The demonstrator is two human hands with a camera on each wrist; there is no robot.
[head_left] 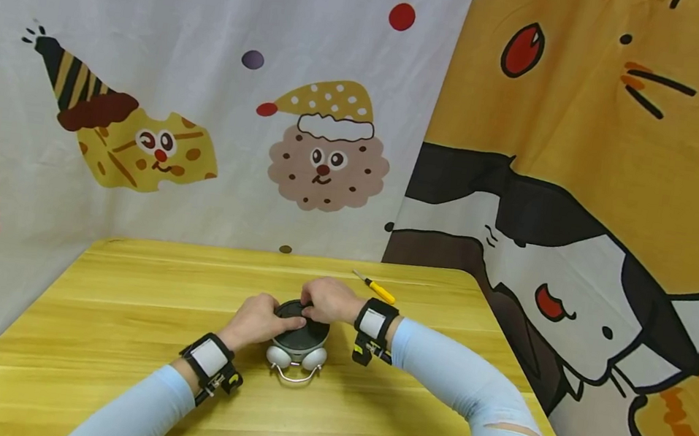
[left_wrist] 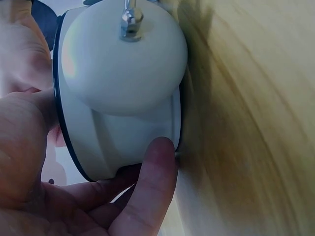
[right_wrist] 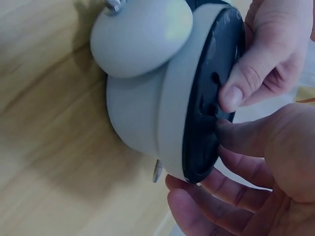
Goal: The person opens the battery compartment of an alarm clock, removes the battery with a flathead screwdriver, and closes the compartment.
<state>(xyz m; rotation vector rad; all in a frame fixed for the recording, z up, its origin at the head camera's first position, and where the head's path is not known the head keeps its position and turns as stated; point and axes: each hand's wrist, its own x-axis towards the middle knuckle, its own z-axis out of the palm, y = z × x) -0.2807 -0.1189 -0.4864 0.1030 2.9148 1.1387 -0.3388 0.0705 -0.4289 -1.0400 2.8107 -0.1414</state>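
Note:
A white twin-bell alarm clock (head_left: 294,351) lies face down on the table, black back (head_left: 309,336) upward, its bells and metal handle (head_left: 296,379) toward me. My left hand (head_left: 259,321) grips the left side, fingers around the white casing (left_wrist: 133,132) and thumb on the back. On the far right edge, my right hand (head_left: 330,300) holds the rim, its thumb (right_wrist: 241,135) pressed on the black back beside the left thumb (right_wrist: 234,96). Both thumbs meet near small recesses in the back. A short metal foot (right_wrist: 157,171) sticks out below the casing in the right wrist view.
A screwdriver (head_left: 382,292) with a yellow handle lies beyond my right hand, near the back of the wooden table (head_left: 132,307). Behind the table hangs a printed cloth (head_left: 218,9) with cartoon figures, and another cloth (head_left: 599,133) covers the right side.

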